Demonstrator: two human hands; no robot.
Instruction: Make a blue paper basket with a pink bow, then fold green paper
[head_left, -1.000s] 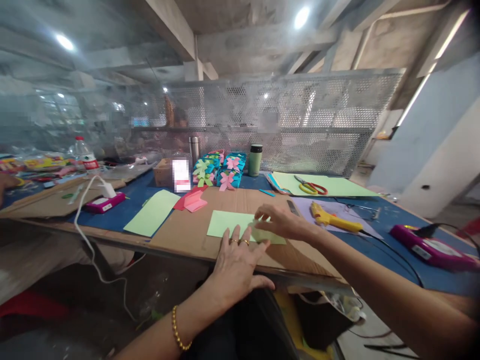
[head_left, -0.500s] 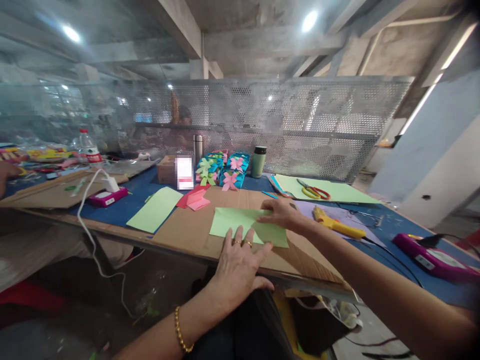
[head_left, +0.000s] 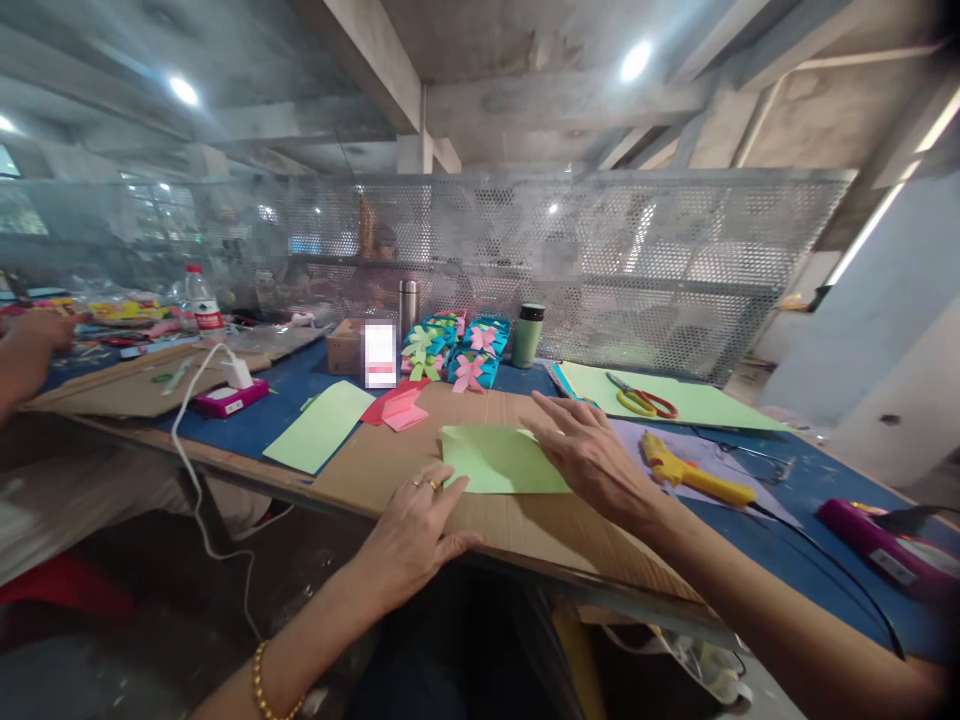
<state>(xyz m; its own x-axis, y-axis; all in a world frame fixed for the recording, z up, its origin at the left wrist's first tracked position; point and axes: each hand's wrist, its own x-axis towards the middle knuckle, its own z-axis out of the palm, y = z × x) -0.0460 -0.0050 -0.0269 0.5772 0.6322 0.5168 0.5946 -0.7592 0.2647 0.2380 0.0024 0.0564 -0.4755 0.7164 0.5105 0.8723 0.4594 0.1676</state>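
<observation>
A light green sheet of paper (head_left: 499,462) lies on the brown cardboard (head_left: 390,460) at the table's front. My left hand (head_left: 416,525), with rings on it, rests at the paper's lower left corner, fingers stretched out. Over the right end of the sheet lies my right hand (head_left: 592,455), its fingers extended and flat; it covers that edge. Left of the sheet are a folded pink paper (head_left: 403,408) and a red paper (head_left: 375,408). Another light green sheet (head_left: 321,425) lies farther left on the blue table surface.
On the right, a yellow glue gun (head_left: 694,475) lies on purple paper (head_left: 622,437); scissors (head_left: 641,397) rest on green sheets (head_left: 720,408). Behind stand paper bows (head_left: 471,370), a green tumbler (head_left: 529,335) and a steel flask (head_left: 408,305). Another person's hand (head_left: 34,345) shows at far left.
My left hand has slid left from the middle of the green sheet to its lower left corner. My right hand has gone from bent fingers to flat, extended ones. The view has shifted slightly.
</observation>
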